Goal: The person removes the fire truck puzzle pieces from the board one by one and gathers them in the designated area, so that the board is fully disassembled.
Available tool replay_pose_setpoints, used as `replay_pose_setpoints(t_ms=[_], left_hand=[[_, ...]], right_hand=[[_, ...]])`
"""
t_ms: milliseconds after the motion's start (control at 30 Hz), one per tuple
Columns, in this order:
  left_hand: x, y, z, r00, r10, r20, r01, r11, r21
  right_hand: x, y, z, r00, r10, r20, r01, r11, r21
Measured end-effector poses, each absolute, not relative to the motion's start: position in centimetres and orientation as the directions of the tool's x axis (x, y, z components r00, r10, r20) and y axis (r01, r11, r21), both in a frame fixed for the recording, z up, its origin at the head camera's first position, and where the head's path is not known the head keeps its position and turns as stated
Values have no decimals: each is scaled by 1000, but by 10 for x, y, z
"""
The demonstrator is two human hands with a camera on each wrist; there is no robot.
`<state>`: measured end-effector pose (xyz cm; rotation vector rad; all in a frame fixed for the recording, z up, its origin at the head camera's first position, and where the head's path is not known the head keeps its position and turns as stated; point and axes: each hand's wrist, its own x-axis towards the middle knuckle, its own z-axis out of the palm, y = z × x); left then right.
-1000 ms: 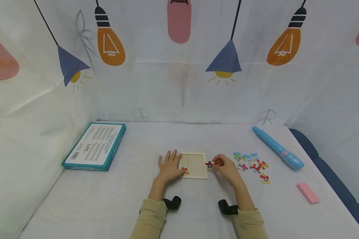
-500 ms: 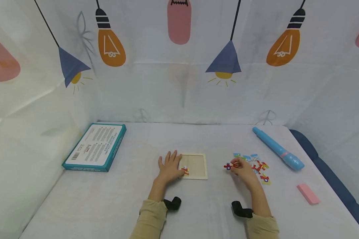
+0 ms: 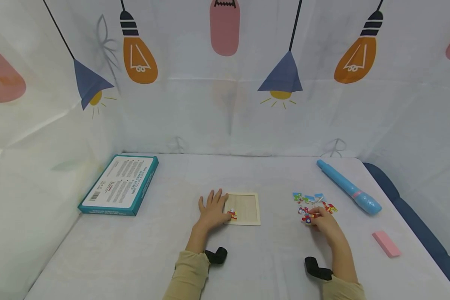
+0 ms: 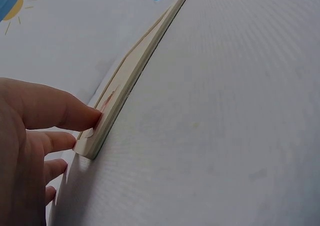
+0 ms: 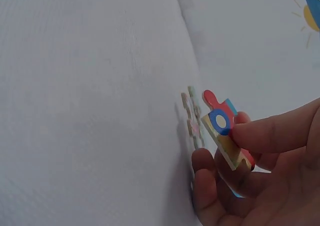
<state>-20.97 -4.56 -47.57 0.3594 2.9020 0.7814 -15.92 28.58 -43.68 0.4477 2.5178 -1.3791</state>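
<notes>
My left hand [image 3: 211, 213] lies with spread fingers at the left side of a shallow wooden puzzle tray [image 3: 245, 206]. Its thumb [image 4: 82, 115] presses over the tray's near left corner, where a red-and-white puzzle piece [image 3: 233, 214] sits, partly covered. Over to the right, my right hand [image 3: 327, 225] pinches a jigsaw piece [image 5: 218, 120] between thumb and fingers. That piece is red with a blue-and-white wheel and a yellowish edge, and is tilted in the right wrist view. It is close over several loose puzzle pieces [image 3: 306, 198], some of them hidden by the hand.
A teal-edged box [image 3: 116, 181] lies at the back left of the white table. On the right are a light-blue tube-shaped thing [image 3: 346, 185] and a pink block [image 3: 386, 243]. Behind the table hangs a white cloth [image 3: 195, 112] printed with lamps.
My right hand has carried the jigsaw piece from the tray's right edge rightward to the loose pieces, still pinching it. The left hand and the tray have stayed put.
</notes>
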Motion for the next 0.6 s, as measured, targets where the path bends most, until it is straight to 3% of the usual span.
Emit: replay_pose_setpoints(t_ms=[267,600], left_hand=[[-209,-46,-475,-965,256,-53,197,844,499],[-210,-46,-476,-965,257,-48,201,845,495]], right_hand=[[-154,297,-439,-912,215,-350,405,611,-680],[-156,300,-440,-925,285,-252,380,731,-567]])
